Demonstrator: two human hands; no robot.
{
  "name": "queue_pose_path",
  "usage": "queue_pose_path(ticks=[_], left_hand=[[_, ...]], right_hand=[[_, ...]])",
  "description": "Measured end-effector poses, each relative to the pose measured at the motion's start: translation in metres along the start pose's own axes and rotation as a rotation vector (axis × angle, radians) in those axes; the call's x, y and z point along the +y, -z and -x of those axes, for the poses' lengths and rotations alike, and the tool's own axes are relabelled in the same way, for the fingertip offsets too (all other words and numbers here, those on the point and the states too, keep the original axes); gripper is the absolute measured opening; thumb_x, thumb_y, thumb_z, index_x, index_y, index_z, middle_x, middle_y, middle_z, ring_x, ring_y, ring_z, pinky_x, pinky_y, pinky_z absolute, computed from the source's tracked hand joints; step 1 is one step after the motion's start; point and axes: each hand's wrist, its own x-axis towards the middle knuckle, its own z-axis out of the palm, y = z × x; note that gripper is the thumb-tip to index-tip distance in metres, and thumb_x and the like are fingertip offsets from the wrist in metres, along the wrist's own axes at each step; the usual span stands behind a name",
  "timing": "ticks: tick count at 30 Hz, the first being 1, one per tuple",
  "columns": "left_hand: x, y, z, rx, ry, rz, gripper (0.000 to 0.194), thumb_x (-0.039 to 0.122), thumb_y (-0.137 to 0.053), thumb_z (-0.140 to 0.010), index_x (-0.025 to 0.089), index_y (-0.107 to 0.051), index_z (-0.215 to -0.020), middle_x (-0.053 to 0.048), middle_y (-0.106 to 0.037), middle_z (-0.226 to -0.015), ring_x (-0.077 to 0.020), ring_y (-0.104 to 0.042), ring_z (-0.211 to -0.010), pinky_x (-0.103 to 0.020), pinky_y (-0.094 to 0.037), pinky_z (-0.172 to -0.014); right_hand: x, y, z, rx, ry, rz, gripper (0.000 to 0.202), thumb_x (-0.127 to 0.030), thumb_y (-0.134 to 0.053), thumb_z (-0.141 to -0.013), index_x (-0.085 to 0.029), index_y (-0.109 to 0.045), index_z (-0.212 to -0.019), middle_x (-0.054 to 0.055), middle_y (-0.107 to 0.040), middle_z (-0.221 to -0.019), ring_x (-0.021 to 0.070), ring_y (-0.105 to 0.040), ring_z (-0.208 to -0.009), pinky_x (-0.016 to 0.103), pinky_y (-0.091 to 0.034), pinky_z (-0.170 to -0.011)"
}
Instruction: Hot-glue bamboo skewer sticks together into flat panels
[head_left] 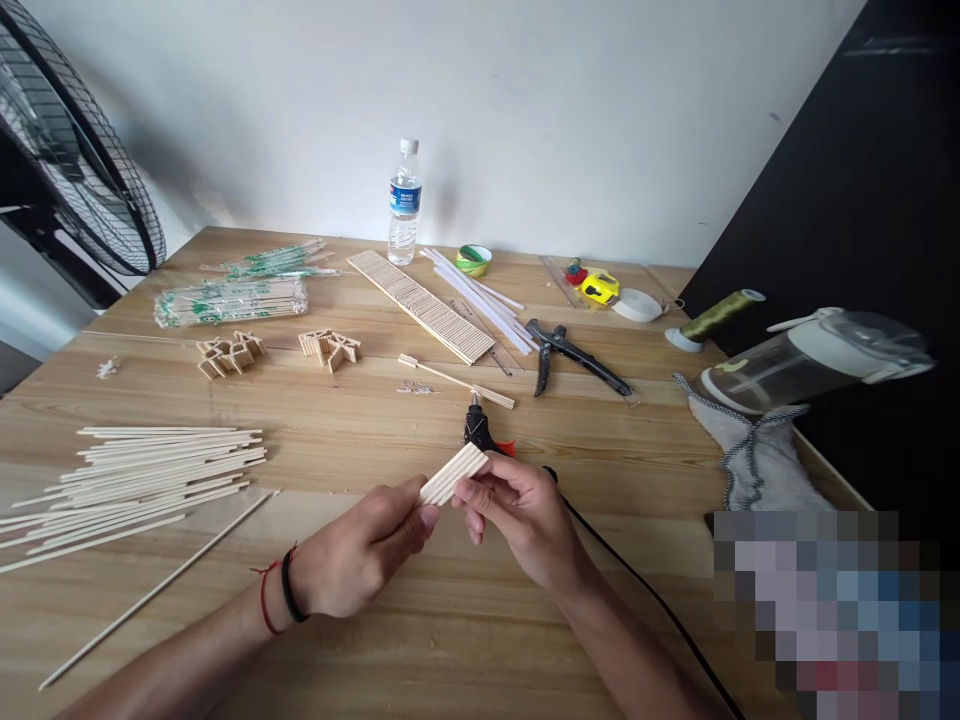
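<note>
A small flat panel of short wooden sticks (452,474), laid side by side, is held tilted above the table. My left hand (367,545) pinches its lower left end between thumb and fingers. On its right end, the thumb and fingers of my right hand (521,510) are closed around the edge. Just behind the panel lies a black glue gun (477,424), partly hidden by my right hand, its nozzle pointing away. Past the nozzle rests a thin stick with short pieces at its ends (457,379).
Loose sticks (150,475) and one single stick (157,590) lie left. Behind are zigzag stick pieces (328,347), a long slatted strip (420,303), white glue sticks (484,300), cutters (574,358) and a water bottle (405,205). A black cord (645,590) runs right, near a jug (810,355).
</note>
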Motion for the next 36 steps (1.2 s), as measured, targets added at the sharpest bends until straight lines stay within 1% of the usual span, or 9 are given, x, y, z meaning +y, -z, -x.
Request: queue_pose_path(ticks=[7,10,13,17,19,23,27,31,36], left_hand=[[0.002,0.0,0.0,-0.01,0.0,-0.068,0.046,0.056,-0.035,-0.111,0.019,-0.058,-0.098,0.003,-0.046,-0.073,-0.0146,-0.042,-0.068,-0.027,-0.039,-0.063],[0.001,0.001,0.0,-0.008,0.017,-0.073,0.045,0.055,-0.034,-0.111,0.019,-0.057,-0.098,0.003,-0.046,-0.074,-0.0144,-0.041,-0.067,-0.027,-0.039,-0.062],[0.0,0.001,0.001,-0.014,0.042,-0.061,0.043,0.054,-0.035,-0.111,0.019,-0.056,-0.101,0.003,-0.045,-0.074,-0.0137,-0.04,-0.065,-0.027,-0.038,-0.061],[0.0,0.0,0.0,-0.031,0.057,-0.047,0.04,0.053,-0.035,-0.11,0.02,-0.052,-0.096,0.005,-0.041,-0.072,-0.0129,-0.038,-0.062,-0.027,-0.037,-0.058],[0.001,0.0,0.0,-0.032,0.055,-0.051,0.04,0.053,-0.035,-0.11,0.02,-0.052,-0.097,0.005,-0.041,-0.072,-0.0129,-0.038,-0.062,-0.027,-0.037,-0.058],[0.0,0.001,-0.001,-0.024,0.052,-0.034,0.041,0.053,-0.036,-0.11,0.019,-0.057,-0.102,0.005,-0.04,-0.072,-0.0128,-0.037,-0.061,-0.026,-0.036,-0.057],[-0.003,0.001,-0.002,-0.02,0.042,-0.035,0.042,0.054,-0.037,-0.11,0.019,-0.058,-0.1,0.004,-0.043,-0.073,-0.0128,-0.038,-0.062,-0.026,-0.036,-0.056],[-0.009,0.0,-0.002,-0.026,0.059,0.027,0.043,0.059,-0.039,-0.108,0.02,-0.054,-0.098,0.005,-0.042,-0.073,-0.0121,-0.037,-0.061,-0.025,-0.036,-0.055],[-0.012,0.0,-0.004,-0.079,0.115,0.188,0.05,0.07,-0.044,-0.103,0.021,-0.049,-0.093,0.005,-0.043,-0.075,-0.011,-0.037,-0.063,-0.022,-0.036,-0.053]], right_hand=[[0.001,0.001,0.001,0.002,0.0,-0.028,0.033,-0.043,-0.08,-0.092,-0.017,-0.071,-0.074,0.0,-0.067,-0.069,0.0091,-0.053,-0.047,0.025,-0.049,-0.045],[0.003,0.003,-0.001,0.0,0.006,-0.02,0.033,-0.043,-0.081,-0.092,-0.017,-0.072,-0.073,0.0,-0.068,-0.068,0.0085,-0.055,-0.047,0.024,-0.05,-0.047],[0.003,0.005,-0.002,0.015,0.015,-0.032,0.034,-0.045,-0.079,-0.094,-0.017,-0.072,-0.076,0.001,-0.07,-0.07,0.0089,-0.057,-0.048,0.023,-0.05,-0.047],[0.0,0.008,-0.001,0.049,0.039,-0.003,0.035,-0.046,-0.078,-0.095,-0.018,-0.07,-0.076,0.0,-0.068,-0.068,0.0092,-0.056,-0.048,0.023,-0.05,-0.046],[-0.002,0.008,0.0,0.048,0.04,0.022,0.036,-0.046,-0.076,-0.096,-0.018,-0.069,-0.075,-0.001,-0.067,-0.066,0.0092,-0.056,-0.048,0.023,-0.049,-0.046],[-0.003,0.006,-0.001,0.041,0.025,0.033,0.035,-0.048,-0.075,-0.097,-0.018,-0.07,-0.08,-0.001,-0.067,-0.071,0.0098,-0.059,-0.052,0.024,-0.051,-0.049],[0.0,0.009,-0.002,0.043,0.044,0.034,0.042,-0.053,-0.066,-0.102,-0.018,-0.07,-0.079,-0.002,-0.063,-0.062,0.0115,-0.059,-0.053,0.025,-0.053,-0.052],[0.001,0.014,-0.004,0.071,0.06,0.088,0.049,-0.056,-0.063,-0.102,-0.017,-0.07,-0.074,-0.001,-0.062,-0.06,0.0113,-0.058,-0.049,0.025,-0.051,-0.048],[0.0,0.013,-0.006,0.098,0.042,0.131,0.049,-0.056,-0.066,-0.101,-0.017,-0.069,-0.071,-0.001,-0.063,-0.061,0.0106,-0.057,-0.047,0.024,-0.049,-0.045]])
